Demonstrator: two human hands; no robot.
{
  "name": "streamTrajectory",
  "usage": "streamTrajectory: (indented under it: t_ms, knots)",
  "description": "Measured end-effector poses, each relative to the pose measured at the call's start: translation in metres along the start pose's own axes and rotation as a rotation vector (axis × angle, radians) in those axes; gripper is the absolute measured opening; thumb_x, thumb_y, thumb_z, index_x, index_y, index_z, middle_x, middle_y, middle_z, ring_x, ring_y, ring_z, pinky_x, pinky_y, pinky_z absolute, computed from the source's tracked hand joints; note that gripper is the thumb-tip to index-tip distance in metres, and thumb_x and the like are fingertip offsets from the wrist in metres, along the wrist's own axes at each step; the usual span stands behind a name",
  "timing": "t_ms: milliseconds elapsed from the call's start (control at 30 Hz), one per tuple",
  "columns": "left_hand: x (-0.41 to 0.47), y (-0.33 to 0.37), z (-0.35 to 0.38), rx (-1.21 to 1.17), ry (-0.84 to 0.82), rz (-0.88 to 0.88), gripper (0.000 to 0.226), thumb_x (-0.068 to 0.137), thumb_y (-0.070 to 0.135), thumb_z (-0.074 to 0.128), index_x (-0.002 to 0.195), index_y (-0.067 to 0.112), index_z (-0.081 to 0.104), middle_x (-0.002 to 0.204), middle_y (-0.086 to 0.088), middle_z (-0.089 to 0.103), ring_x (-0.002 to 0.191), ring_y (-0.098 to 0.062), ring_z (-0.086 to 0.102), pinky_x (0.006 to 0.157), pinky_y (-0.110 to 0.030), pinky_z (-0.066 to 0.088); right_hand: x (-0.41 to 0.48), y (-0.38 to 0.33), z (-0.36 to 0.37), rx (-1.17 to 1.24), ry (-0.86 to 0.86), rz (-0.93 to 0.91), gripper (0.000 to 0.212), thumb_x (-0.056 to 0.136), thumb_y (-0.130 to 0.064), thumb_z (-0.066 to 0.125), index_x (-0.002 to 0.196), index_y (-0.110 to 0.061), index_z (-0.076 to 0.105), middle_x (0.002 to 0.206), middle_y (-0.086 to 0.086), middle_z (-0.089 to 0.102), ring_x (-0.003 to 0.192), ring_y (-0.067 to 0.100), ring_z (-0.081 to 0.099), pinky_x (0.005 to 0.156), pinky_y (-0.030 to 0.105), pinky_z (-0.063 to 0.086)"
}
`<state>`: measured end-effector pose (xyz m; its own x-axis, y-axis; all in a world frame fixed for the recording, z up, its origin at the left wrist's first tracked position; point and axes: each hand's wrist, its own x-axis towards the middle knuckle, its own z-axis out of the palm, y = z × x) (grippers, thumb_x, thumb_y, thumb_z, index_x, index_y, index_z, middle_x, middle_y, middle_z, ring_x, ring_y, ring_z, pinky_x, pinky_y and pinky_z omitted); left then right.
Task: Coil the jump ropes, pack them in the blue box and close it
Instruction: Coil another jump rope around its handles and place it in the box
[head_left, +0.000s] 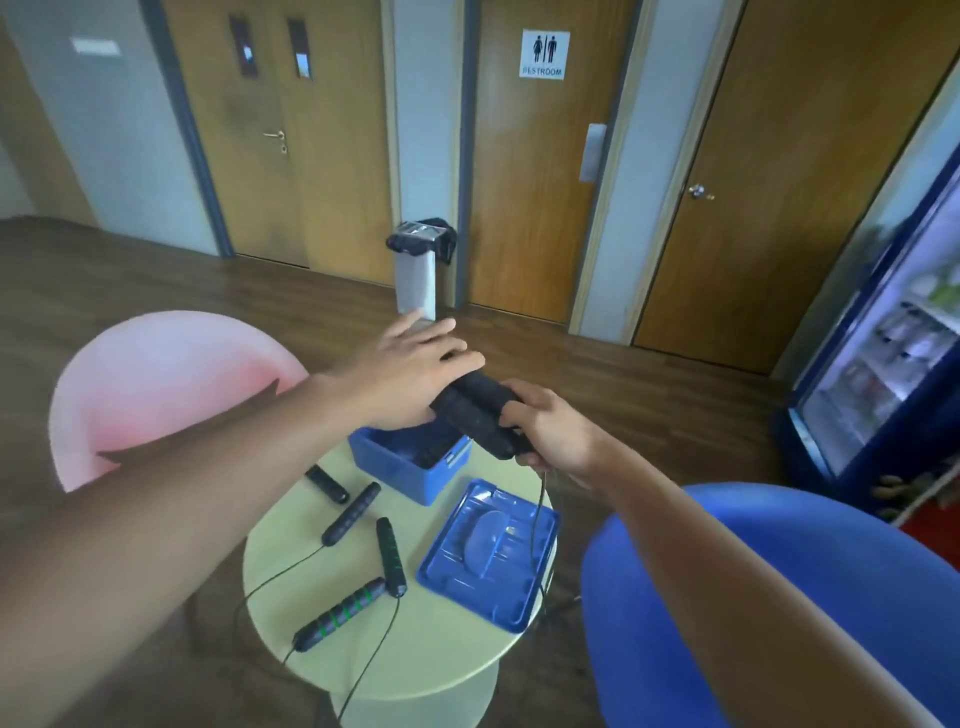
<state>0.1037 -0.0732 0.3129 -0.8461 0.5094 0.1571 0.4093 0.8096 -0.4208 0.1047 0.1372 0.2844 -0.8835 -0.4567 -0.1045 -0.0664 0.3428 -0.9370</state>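
Wooden doors line the hallway behind the round table (441, 654), where the blue box (415, 470) sits open beside its lid (488, 556). Above the box, my right hand (558, 434) grips two black jump-rope handles (478, 413); my left hand (410, 369), fingers spread, rests on them. Four more handles (340, 613) lie on the tabletop.

A single head-worn wide-angle camera looks forward and down from close above the near edge of the round surface (441, 649), facing the doors (535, 182) beyond.
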Motion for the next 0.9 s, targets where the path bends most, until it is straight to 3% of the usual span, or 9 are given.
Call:
streamTrajectory:
  t_ms: [100,167,267,300,367,467,600,800,900]
  knots:
    - [0.001,-0.012,-0.011,-0.088,0.085,-0.023,0.051,0.081,0.031,0.064,0.128,0.025,0.046,0.117,-0.001,0.058,0.114,-0.028,0.054,0.093,-0.040,0.043,-0.001,-0.012,-0.006,0.013,0.018,-0.110,0.027,0.093,-0.009,0.050,0.120,-0.008,0.055,0.074,0.011,0.046,0.047,0.016,0.038,0.042,0.024,0.027]
    - [0.000,-0.018,-0.017,-0.195,0.093,-0.128,0.044,0.080,0.031,0.063,0.120,0.027,0.046,0.111,0.001,0.060,0.104,-0.029,0.059,0.075,-0.038,0.046,-0.002,-0.018,-0.011,0.068,0.063,-0.180,0.035,0.098,-0.006,0.049,0.131,-0.017,0.051,0.076,0.006,0.056,0.048,0.014,0.045,0.043,0.023,0.035]
    - [-0.001,-0.027,-0.020,-0.332,0.133,-0.244,0.038,0.080,0.029,0.063,0.115,0.025,0.048,0.104,-0.001,0.065,0.093,-0.035,0.063,0.065,-0.037,0.045,-0.002,-0.023,-0.021,0.113,0.103,-0.273,0.035,0.101,-0.004,0.047,0.133,-0.016,0.050,0.070,-0.013,0.063,0.054,0.015,0.047,0.053,0.028,0.041]
    - [-0.001,-0.029,-0.021,-0.399,0.141,-0.285,0.034,0.081,0.027,0.063,0.111,0.025,0.049,0.099,-0.001,0.064,0.089,-0.034,0.063,0.062,-0.036,0.044,0.000,-0.024,-0.024,0.079,0.124,-0.303,0.033,0.100,-0.004,0.048,0.132,-0.014,0.052,0.072,-0.011,0.063,0.056,0.017,0.046,0.055,0.030,0.040]
    - [-0.002,-0.030,-0.022,-0.538,0.151,-0.366,0.025,0.080,0.023,0.062,0.102,0.027,0.049,0.088,0.000,0.063,0.080,-0.032,0.062,0.059,-0.037,0.047,0.005,-0.025,-0.028,0.016,0.177,-0.341,0.029,0.099,-0.007,0.053,0.127,-0.014,0.058,0.072,0.001,0.059,0.058,0.018,0.047,0.057,0.029,0.041]
    - [0.006,-0.025,-0.021,-0.713,0.188,-0.485,0.019,0.079,0.020,0.062,0.091,0.025,0.047,0.080,-0.004,0.062,0.075,-0.033,0.061,0.061,-0.036,0.048,0.013,-0.024,-0.029,0.022,0.244,-0.343,0.025,0.098,-0.009,0.054,0.121,-0.018,0.060,0.059,0.000,0.052,0.054,0.016,0.046,0.056,0.024,0.041]
    - [0.016,-0.023,-0.022,-0.951,0.183,-0.604,0.022,0.084,0.012,0.061,0.100,0.024,0.054,0.085,-0.001,0.062,0.072,-0.020,0.058,0.056,-0.028,0.037,0.020,-0.021,-0.029,0.101,0.311,-0.332,0.018,0.104,-0.011,0.046,0.113,-0.012,0.061,0.056,-0.001,0.048,0.049,0.013,0.046,0.052,0.019,0.039]
    - [0.028,-0.018,-0.024,-1.329,0.184,-0.641,0.021,0.078,0.008,0.061,0.097,0.018,0.058,0.073,0.000,0.054,0.062,-0.017,0.047,0.059,-0.027,0.037,0.024,-0.028,-0.037,0.158,0.327,-0.368,0.021,0.107,-0.018,0.042,0.107,-0.012,0.062,0.065,-0.001,0.051,0.049,0.013,0.047,0.053,0.022,0.041]
    - [0.037,-0.010,-0.032,-1.647,0.232,-0.718,0.030,0.067,0.005,0.055,0.096,0.012,0.059,0.082,-0.007,0.056,0.062,-0.019,0.046,0.056,-0.028,0.039,0.028,-0.030,-0.040,0.153,0.314,-0.358,0.023,0.107,-0.018,0.041,0.105,-0.013,0.063,0.069,0.000,0.054,0.049,0.013,0.049,0.052,0.022,0.042]
